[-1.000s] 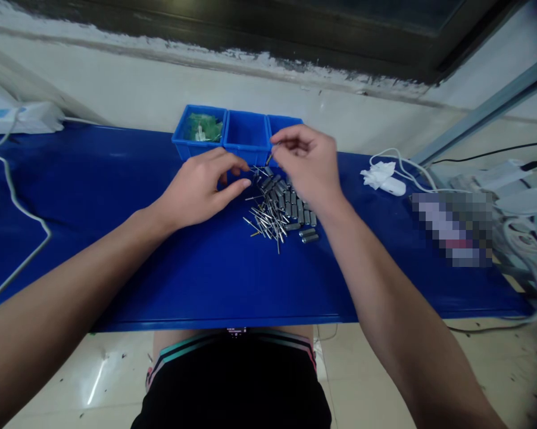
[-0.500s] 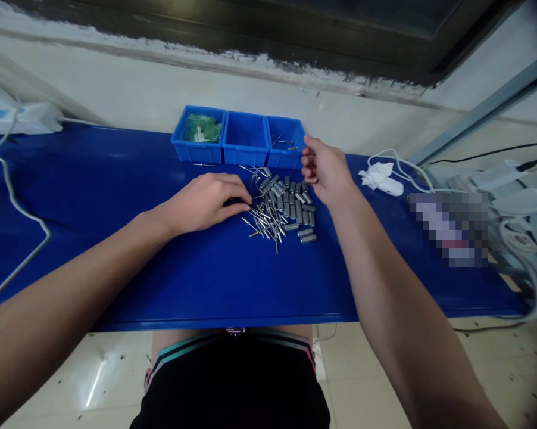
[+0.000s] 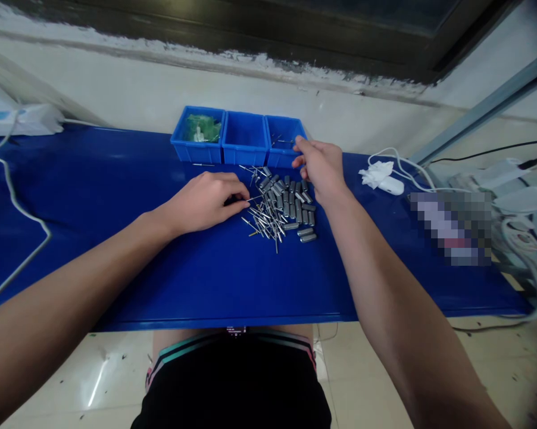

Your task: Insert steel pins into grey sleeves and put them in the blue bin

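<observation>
At the far left we see a white cable (image 3: 16,208) lying in a curve on the blue worktop (image 3: 116,238). Our left hand (image 3: 203,202) rests on the worktop, and its fingers (image 3: 238,208) are nearly closed at the left edge of the thin metal pins (image 3: 264,219). They seem to pinch one pin, but we cannot tell for sure. The pins lie just to the right of these fingers, and most of their long axes point away from us and to the left. The grey metal cylinders (image 3: 295,205) lie touching the pins on the right, mostly in rows. Behind them stand three blue bins (image 3: 244,140). Our right hand (image 3: 319,167) hovers at the near right corner of the right bin, fingers loosely curled, holding nothing that we can see. It is nearer to the cylinders, the left hand nearer to the pins. Further right lie white rags (image 3: 378,174).
</observation>
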Demonstrator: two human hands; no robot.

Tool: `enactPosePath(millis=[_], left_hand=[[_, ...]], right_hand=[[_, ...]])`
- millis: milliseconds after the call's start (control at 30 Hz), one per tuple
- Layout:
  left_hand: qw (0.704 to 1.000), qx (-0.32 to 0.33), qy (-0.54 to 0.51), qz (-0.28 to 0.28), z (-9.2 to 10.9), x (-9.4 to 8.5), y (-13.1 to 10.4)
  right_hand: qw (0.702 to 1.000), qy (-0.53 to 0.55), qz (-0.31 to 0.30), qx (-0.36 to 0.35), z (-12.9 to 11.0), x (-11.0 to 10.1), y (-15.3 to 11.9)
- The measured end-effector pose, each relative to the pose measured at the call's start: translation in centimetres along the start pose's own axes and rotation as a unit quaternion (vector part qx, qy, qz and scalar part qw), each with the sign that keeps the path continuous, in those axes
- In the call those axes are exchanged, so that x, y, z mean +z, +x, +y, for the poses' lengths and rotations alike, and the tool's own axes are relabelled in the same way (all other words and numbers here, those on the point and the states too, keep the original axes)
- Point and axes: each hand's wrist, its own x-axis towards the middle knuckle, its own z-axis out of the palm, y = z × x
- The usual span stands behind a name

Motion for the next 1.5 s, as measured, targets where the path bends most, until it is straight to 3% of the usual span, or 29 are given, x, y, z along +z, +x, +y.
enactPosePath(millis=[100, 167, 233, 333, 400, 567, 900, 1033, 1300, 1500], left_hand=[[1.000, -0.005, 0.003, 0.007, -0.1, 0.1, 0.1], [1.000, -0.012, 0.012, 0.011, -0.1, 0.2, 0.1], [1.000, -0.017, 0.021, 0.011, 0.0, 0.2, 0.2], [0.999, -0.029, 0.036, 0.005, -0.1, 0.2, 0.2], [0.999, -0.034, 0.043, 0.003, -0.2, 0.2, 0.2], [0.998, -0.033, 0.046, 0.009, -0.4, 0.3, 0.2], [0.998, -0.043, 0.050, 0.007, -0.2, 0.1, 0.2], [0.998, -0.047, 0.046, 0.012, -0.3, 0.1, 0.1], [0.986, -0.075, 0.003, 0.152, -0.1, -0.1, 0.1], [0.977, -0.083, -0.011, 0.194, 0.5, -0.8, 0.0]], right_hand=[[0.998, -0.035, 0.011, -0.048, -0.2, 0.0, -0.1], [0.992, -0.078, -0.023, -0.092, -0.7, 0.0, -0.7], [0.972, -0.145, -0.109, -0.146, -1.3, 0.0, -1.7], [0.909, -0.262, -0.247, -0.208, -2.1, 0.3, -3.6], [0.875, -0.314, -0.297, -0.218, -2.4, 0.8, -4.7], [0.849, -0.368, -0.295, -0.238, -2.2, 2.0, -5.8], [0.846, -0.380, -0.267, -0.262, -2.3, 2.6, -6.3], [0.859, -0.348, -0.267, -0.263, -2.2, 2.6, -5.9], [0.927, -0.257, -0.164, -0.219, -2.5, 2.9, -5.6], [0.957, -0.077, -0.210, -0.186, -2.6, 2.9, -5.0]])
